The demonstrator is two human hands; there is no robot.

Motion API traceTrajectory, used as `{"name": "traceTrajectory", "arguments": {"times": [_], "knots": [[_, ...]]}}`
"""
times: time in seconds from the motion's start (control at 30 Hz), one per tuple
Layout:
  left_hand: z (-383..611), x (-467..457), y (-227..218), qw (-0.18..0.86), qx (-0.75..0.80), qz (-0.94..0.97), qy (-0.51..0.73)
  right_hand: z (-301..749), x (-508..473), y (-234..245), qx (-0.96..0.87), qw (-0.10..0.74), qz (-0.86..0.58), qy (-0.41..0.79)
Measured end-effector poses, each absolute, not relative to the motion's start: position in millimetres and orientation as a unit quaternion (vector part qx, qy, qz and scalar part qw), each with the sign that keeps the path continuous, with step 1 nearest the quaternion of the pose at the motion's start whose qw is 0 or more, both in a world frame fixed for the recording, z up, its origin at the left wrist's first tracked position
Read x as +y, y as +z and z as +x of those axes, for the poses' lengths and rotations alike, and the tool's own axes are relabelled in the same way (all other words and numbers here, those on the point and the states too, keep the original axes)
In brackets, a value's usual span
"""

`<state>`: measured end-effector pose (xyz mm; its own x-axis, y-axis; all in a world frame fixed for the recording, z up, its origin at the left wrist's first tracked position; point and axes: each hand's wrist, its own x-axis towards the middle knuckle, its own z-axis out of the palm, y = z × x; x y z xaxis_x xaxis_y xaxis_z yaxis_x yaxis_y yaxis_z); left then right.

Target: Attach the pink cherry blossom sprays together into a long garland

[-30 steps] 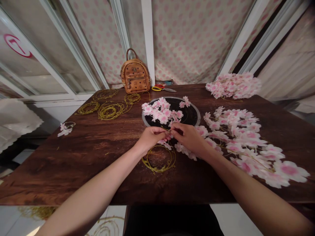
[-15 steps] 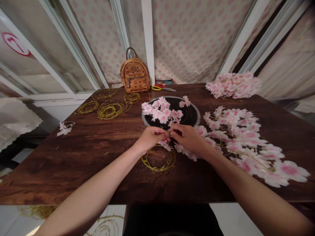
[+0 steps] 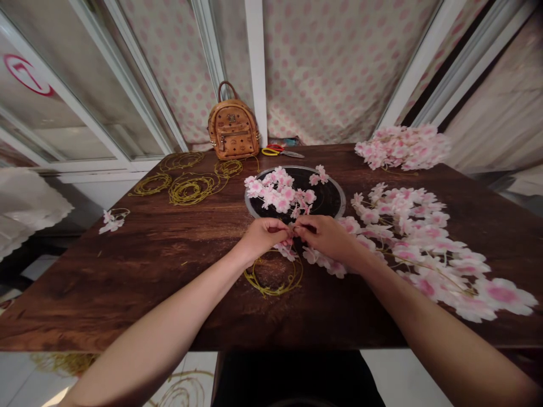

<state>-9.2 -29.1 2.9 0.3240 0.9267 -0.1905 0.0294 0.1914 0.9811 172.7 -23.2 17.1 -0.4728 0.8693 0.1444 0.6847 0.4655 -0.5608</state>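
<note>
My left hand [image 3: 262,237] and my right hand [image 3: 327,237] meet at the middle of the dark wooden table [image 3: 139,271], fingertips pinched together on a thin stem of pink artificial flowers [image 3: 283,251]. Just below the hands lies a yellow-green wire ring [image 3: 273,277]. Behind them a cluster of pink blossoms [image 3: 278,191] rests on a round black plate [image 3: 326,198]. A long spray of pink flowers [image 3: 419,243] stretches away under my right forearm to the right.
Several yellow-green wire rings [image 3: 189,188] lie at the back left. A small tan backpack [image 3: 232,131] and red-handled scissors [image 3: 278,151] sit at the far edge. Another flower heap [image 3: 403,147] is at the back right; a small blossom ring [image 3: 111,220] near the left edge.
Both hands stay pinched together over the stem; they have shifted very slightly, and the flowers under my right hand moved a little.
</note>
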Motion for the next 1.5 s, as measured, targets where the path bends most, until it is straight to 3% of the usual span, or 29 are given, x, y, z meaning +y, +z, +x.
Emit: {"name": "traceTrajectory", "arguments": {"times": [0.97, 1.5], "knots": [[-9.3, -30.0, 1.4, 0.571, 0.453, 0.593, 0.341, 182.0, -13.1, 20.4, -0.820, 0.150, -0.427, 0.351], [-7.9, -30.3, 7.1, 0.586, 0.477, 0.567, 0.327, 184.8, -14.5, 21.9, -0.849, 0.175, -0.390, 0.309]]}}
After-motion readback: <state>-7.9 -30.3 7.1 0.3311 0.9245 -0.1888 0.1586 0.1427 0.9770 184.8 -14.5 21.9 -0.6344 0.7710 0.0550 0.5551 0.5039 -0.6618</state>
